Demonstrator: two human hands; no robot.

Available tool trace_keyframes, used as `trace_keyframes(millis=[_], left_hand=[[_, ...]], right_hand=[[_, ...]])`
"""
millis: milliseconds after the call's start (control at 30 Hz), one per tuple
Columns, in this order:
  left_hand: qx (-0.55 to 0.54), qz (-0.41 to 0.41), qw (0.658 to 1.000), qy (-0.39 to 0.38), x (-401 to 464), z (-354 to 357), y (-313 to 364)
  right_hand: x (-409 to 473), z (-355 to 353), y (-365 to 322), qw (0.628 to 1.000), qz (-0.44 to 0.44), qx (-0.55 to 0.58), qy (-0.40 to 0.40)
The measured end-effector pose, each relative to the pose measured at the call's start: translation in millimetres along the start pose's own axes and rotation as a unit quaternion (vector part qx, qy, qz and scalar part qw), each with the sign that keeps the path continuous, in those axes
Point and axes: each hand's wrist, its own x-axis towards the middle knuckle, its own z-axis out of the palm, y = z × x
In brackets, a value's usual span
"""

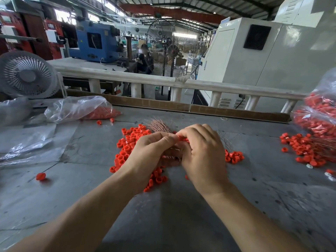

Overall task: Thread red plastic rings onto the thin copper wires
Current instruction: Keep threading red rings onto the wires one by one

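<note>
While pinching red ring [181,138] between both hands [152,151] [203,151], steadying copper wire bundle [160,125] underneath for threading.

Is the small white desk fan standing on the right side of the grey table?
No, the small white desk fan stands at the far left of the grey table.

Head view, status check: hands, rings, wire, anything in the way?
Left hand gripping copper wire bundle. Right hand pinching red ring at the wires. Loose red rings underneath; nothing blocking.
</note>
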Motion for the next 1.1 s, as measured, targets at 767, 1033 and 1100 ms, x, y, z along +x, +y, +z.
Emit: trace_keyframes(millis=[767, 1033, 1100], left_hand=[[-0.052, -0.017, 0.998, -0.019, 2, -6, 8], [-0.060, 0.051, 0.996, 0.040, 4, -10, 8], [-0.050, 0.050, 0.995, 0.069, 4, -10, 9]], right_hand=[[-4, 2, -8, 0.983, 0.008, 0.181, -0.020], [-8, 3, -12, 0.972, 0.048, 0.210, -0.089], [-8, 5, -14, 0.972, 0.065, 0.210, -0.087]])
